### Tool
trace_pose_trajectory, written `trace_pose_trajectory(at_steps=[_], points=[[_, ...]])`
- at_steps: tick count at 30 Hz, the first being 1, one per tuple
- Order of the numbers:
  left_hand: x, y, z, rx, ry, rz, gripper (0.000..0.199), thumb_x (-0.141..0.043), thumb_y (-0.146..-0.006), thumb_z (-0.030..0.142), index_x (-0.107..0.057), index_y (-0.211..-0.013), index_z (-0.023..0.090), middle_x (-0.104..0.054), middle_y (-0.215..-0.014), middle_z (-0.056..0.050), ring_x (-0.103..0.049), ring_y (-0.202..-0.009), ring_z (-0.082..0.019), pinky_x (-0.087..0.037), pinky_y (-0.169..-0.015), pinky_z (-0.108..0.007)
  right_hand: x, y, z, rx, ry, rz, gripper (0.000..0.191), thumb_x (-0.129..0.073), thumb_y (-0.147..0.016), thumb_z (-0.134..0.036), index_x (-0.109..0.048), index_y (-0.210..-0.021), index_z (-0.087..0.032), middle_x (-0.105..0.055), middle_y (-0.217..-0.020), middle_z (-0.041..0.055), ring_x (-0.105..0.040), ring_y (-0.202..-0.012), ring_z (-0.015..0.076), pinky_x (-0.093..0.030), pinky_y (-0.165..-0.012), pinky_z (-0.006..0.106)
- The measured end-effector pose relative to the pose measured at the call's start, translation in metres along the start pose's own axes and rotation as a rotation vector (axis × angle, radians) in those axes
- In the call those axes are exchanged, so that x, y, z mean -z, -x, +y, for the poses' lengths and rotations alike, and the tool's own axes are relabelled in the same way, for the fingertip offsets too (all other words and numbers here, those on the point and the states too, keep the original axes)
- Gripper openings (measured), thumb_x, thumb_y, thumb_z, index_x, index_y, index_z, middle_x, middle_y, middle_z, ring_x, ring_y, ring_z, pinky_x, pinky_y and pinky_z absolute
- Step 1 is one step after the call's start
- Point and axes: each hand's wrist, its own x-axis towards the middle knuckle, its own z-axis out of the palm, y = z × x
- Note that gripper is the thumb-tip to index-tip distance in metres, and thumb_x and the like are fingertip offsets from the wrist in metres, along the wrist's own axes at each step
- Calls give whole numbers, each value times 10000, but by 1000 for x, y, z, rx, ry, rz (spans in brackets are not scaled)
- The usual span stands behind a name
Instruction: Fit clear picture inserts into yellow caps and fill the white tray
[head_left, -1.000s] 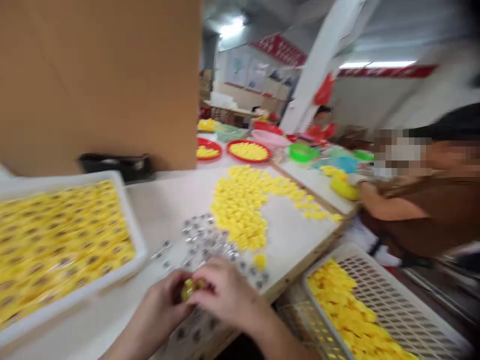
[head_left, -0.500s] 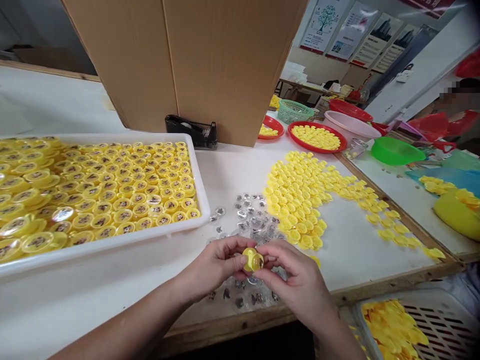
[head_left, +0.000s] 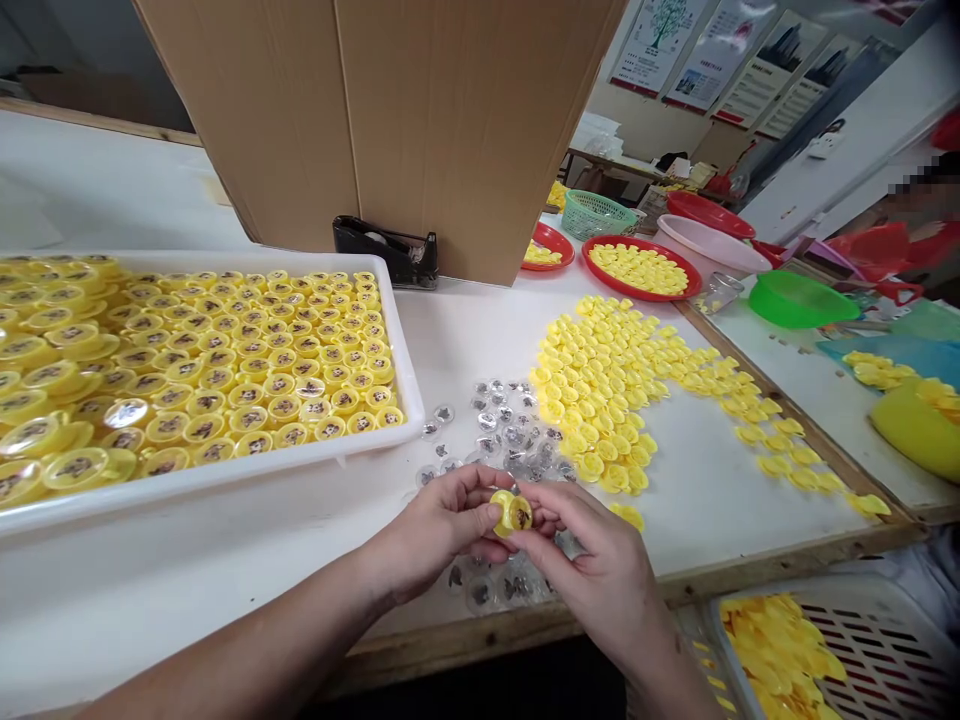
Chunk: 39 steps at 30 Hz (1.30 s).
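Between my fingertips is a small yellow plastic piece [head_left: 504, 512] with a round clear disc on it that bears a dark printed picture. My left hand [head_left: 450, 515] pinches its left side. My right hand [head_left: 585, 535] grips the right edge between thumb and fingers. Under and behind my hands lie several loose clear printed discs [head_left: 517, 435] on the white table. To their right spreads a heap of plain yellow pieces [head_left: 592, 400]. A white tray [head_left: 411, 400] on the left holds rows of yellow pieces with printed discs.
A cardboard sheet [head_left: 465, 130] stands upright behind a black tape dispenser [head_left: 386, 252]. Red plates [head_left: 641, 268] with yellow pieces, a green basket [head_left: 598, 215] and a green bowl [head_left: 802, 300] are at the back right. A white slotted crate [head_left: 874, 640] stands low at the right.
The yellow piece has turned a little between my fingers, so its printed disc faces me more. Both hands keep their grip, and the camera view has shifted slightly.
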Motion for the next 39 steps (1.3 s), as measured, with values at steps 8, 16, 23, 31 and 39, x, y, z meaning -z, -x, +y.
trace_pose_trajectory(at_steps=[8,16,23,31,39], points=[[-1,-3,-1,-93,-38,43,396,-764,-689,338,-589,-987,143,-647,-900,-44,-610,-802,-145,-490,-696,-262,-6,1,-6,-8,63,88,218,-622,-818,-162,-617,-1025,-227,-655,-964,45,-636,-775,163,-541,-663,270],[-2,-2,1,-116,3,64,391,-788,-661,302,-622,-971,132,-665,-891,-47,-621,-788,-145,-493,-688,-261,-13,7,-5,3,157,189,286,-599,-826,-144,-571,-1103,-211,-656,-1011,62,-647,-852,182,-545,-750,301],[-3,-1,1,-111,25,75,396,-805,-639,293,-638,-958,129,-664,-845,-30,-615,-750,-133,-501,-678,-264,-9,7,-5,58,204,156,261,-586,-830,-131,-598,-1072,-229,-608,-1113,79,-604,-1001,214,-521,-848,347],[-6,0,-3,-119,49,66,398,-812,-629,313,-643,-940,132,-681,-862,-46,-627,-767,-151,-491,-683,-268,-6,7,-9,-33,72,114,239,-607,-830,-149,-605,-1051,-240,-657,-916,35,-639,-753,159,-558,-661,277],[-10,2,-6,-146,17,80,376,-796,-645,328,-656,-946,150,-693,-836,-37,-624,-757,-148,-481,-709,-279,-6,8,-15,62,259,144,223,-587,-833,-139,-608,-1044,-208,-657,-905,53,-645,-799,177,-552,-699,284]])
